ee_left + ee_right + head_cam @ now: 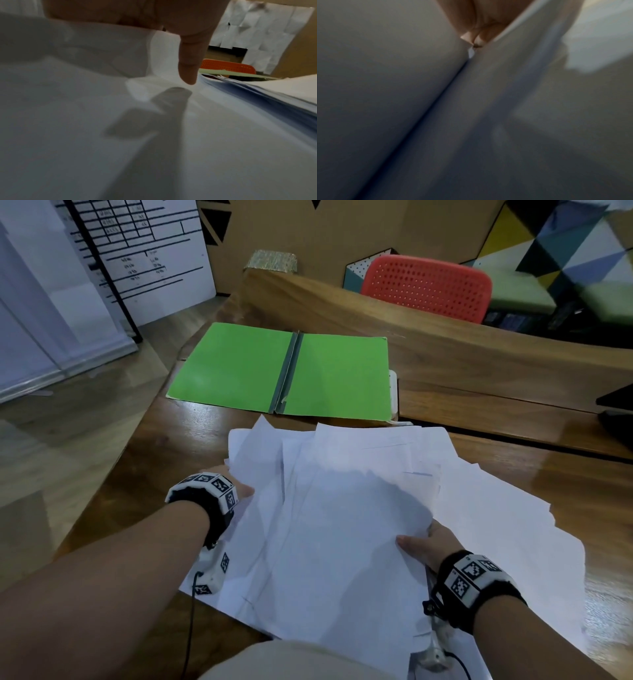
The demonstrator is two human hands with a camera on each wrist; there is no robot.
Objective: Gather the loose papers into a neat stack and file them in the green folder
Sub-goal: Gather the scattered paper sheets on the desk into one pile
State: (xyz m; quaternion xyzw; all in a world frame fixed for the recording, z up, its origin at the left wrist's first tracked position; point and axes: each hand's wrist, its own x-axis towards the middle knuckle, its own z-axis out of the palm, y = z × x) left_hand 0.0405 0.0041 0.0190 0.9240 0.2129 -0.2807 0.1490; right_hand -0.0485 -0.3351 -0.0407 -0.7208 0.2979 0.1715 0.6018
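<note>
Several loose white papers lie fanned out and overlapping on the wooden desk. Behind them the green folder lies open and flat, grey spine in the middle. My left hand reaches into the pile's left edge, its fingers hidden among the sheets. In the left wrist view one straight finger points down onto the paper. My right hand grips the right edge of the upper sheets, thumb on top and fingers underneath. The right wrist view is blurred; fingertips press between sheets.
A raised wooden partition runs behind the folder, with a red perforated chair beyond it. A white object pokes out from under the folder's right side. A dark object sits at the desk's right edge. The desk's left edge drops to the floor.
</note>
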